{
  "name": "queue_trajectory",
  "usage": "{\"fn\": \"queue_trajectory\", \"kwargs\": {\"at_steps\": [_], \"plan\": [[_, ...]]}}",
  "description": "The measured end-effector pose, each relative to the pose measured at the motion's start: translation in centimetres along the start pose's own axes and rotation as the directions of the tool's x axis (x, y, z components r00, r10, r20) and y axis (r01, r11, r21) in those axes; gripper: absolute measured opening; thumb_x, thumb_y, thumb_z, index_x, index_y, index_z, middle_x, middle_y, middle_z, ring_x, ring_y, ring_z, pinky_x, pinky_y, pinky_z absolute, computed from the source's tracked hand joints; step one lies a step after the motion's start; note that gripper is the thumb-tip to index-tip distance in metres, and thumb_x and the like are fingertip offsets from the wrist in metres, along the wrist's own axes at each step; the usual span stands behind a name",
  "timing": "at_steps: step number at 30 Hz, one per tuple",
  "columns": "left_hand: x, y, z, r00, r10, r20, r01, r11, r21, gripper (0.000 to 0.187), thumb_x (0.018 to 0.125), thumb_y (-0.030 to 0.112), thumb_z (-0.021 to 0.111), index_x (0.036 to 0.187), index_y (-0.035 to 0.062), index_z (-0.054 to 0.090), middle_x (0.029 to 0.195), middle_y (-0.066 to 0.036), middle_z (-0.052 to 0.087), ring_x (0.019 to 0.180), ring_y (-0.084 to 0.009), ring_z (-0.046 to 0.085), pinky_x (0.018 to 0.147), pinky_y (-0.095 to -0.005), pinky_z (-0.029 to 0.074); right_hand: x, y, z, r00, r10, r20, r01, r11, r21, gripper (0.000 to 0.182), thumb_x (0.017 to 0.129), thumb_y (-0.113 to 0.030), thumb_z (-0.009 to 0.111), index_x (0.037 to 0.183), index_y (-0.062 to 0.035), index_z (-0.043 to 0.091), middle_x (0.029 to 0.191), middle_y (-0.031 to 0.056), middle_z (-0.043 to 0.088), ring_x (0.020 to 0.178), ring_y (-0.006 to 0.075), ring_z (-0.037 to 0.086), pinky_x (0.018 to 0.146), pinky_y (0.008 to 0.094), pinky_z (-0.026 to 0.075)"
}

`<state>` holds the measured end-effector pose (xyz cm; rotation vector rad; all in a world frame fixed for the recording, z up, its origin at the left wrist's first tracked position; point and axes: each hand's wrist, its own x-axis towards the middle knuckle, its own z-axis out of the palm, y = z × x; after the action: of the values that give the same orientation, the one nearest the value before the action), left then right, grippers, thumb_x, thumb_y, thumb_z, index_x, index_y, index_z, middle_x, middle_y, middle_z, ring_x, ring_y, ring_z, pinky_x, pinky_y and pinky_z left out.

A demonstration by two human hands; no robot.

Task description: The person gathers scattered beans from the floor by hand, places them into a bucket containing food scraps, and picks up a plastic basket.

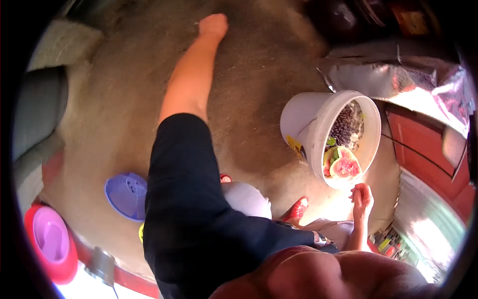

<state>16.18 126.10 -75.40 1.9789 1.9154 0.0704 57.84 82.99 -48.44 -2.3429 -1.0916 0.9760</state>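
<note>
fingers [359, 192] of right hand [362, 199] loosely curled, holding nothing, just below white bucket [308, 124] with watermelon rind [342, 164]; left hand not in view

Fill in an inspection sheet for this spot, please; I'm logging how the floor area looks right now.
Surface: bare concrete floor, dusty, with a darker damp-looking patch near the middle.
Job's things: white bucket tilted toward the camera, holding dark scraps and watermelon rind.
Clutter: purple perforated basket, pink bowl in a red basin, silver foil bag, red sandal.
Hands: right hand at the bucket's lower rim, fingers curled; whether it grips anything cannot be told. Left hand not in view; a bare leg in dark shorts stretches across the floor.
Cables: one thin dark line by the red door.
Surroundings: grey cushioned seat at left.
</note>
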Motion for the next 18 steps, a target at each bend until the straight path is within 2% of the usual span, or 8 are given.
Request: {"fn": "queue_trajectory", "kwargs": {"at_steps": [4,7,8,9,11,13,15,18], "plan": [[-0.9,0.6,1.3,0.997,-0.079,-0.018,0.076,0.992,-0.102,0.024,0.081,0.018,0.050,0.094,0.0124,0.069,0.099,-0.012,0.067,0.097,-0.0327,0.063,0.081,-0.0448,0.051,0.6,0.7,0.0,0.997,-0.038,0.069,0.039,0.999,-0.012,0.010,0.092,-0.002,0.047,0.095,-0.0026,0.056,0.077,0.0036,0.058,0.061,0.0088,0.054,0.053,0.0203,0.042],[-2.6,3.3,1.3,0.900,-0.116,-0.421,-0.111,0.872,-0.478,0.013,0.078,0.014,0.059,0.083,0.0046,0.066,0.080,-0.019,0.066,0.076,-0.0354,0.065,0.068,-0.0454,0.052,1.5,0.9,-0.2,0.995,-0.091,0.045,0.092,0.996,-0.015,0.010,0.092,-0.003,0.046,0.095,-0.0032,0.056,0.076,0.0030,0.057,0.058,0.0092,0.054,0.053,0.0203,0.043],[-6.7,5.4,-5.0,0.989,-0.130,-0.068,0.012,0.532,-0.847,0.016,0.078,0.018,0.061,0.086,0.0057,0.067,0.087,-0.019,0.067,0.083,-0.0293,0.067,0.071,-0.0440,0.052,1.9,0.8,-0.4,0.990,-0.100,0.095,0.104,0.994,-0.039,0.010,0.092,-0.003,0.046,0.095,-0.0032,0.056,0.076,0.0030,0.057,0.058,0.0092,0.054,0.053,0.0203,0.043],[-5.9,8.4,-4.6,0.924,-0.068,-0.376,-0.235,0.674,-0.700,0.026,0.073,0.023,0.060,0.093,0.0093,0.069,0.093,-0.014,0.067,0.084,-0.0284,0.065,0.076,-0.0400,0.052,2.3,0.7,-0.5,0.987,-0.123,0.105,0.130,0.990,-0.061,0.010,0.092,-0.004,0.046,0.096,-0.0035,0.056,0.076,0.0028,0.057,0.058,0.0092,0.054,0.053,0.0204,0.043],[-8.9,14.8,-9.2,0.814,0.029,-0.580,-0.548,0.369,-0.751,0.024,0.066,0.021,0.060,0.082,0.0064,0.070,0.078,-0.016,0.066,0.075,-0.0300,0.064,0.070,-0.0408,0.051,2.9,-0.1,-0.4,0.978,-0.172,0.116,0.183,0.979,-0.092,0.010,0.093,-0.004,0.046,0.095,-0.0045,0.056,0.075,0.0022,0.057,0.058,0.0090,0.054,0.052,0.0206,0.043],[-14.2,20.1,-14.8,0.667,0.268,-0.695,-0.738,0.372,-0.564,0.020,0.062,0.020,0.055,0.069,0.0042,0.066,0.072,-0.019,0.063,0.069,-0.0350,0.062,0.062,-0.0473,0.049,3.2,-1.1,-0.4,0.963,-0.237,0.130,0.252,0.962,-0.108,0.010,0.093,-0.004,0.046,0.094,-0.0046,0.056,0.075,0.0022,0.057,0.058,0.0087,0.054,0.052,0.0206,0.042],[-16.8,27.4,-14.5,0.353,0.305,-0.884,-0.932,0.200,-0.303,0.015,0.069,0.023,0.055,0.070,0.0094,0.063,0.069,-0.015,0.063,0.065,-0.0339,0.062,0.056,-0.0452,0.050,3.4,-1.6,-0.9,0.951,-0.292,0.105,0.304,0.945,-0.120,0.009,0.092,-0.004,0.046,0.093,-0.0051,0.056,0.075,0.0020,0.057,0.058,0.0081,0.053,0.051,0.0204,0.042],[-19.7,31.0,-12.0,0.292,0.575,-0.764,-0.955,0.219,-0.200,0.014,0.076,0.022,0.054,0.075,0.0113,0.063,0.072,-0.011,0.064,0.071,-0.0297,0.062,0.058,-0.0467,0.046,3.5,-2.0,-1.9,0.919,-0.374,0.124,0.389,0.912,-0.131,0.008,0.092,-0.005,0.048,0.093,-0.0035,0.056,0.075,0.0027,0.058,0.057,0.0084,0.054,0.050,0.0202,0.044]]}}
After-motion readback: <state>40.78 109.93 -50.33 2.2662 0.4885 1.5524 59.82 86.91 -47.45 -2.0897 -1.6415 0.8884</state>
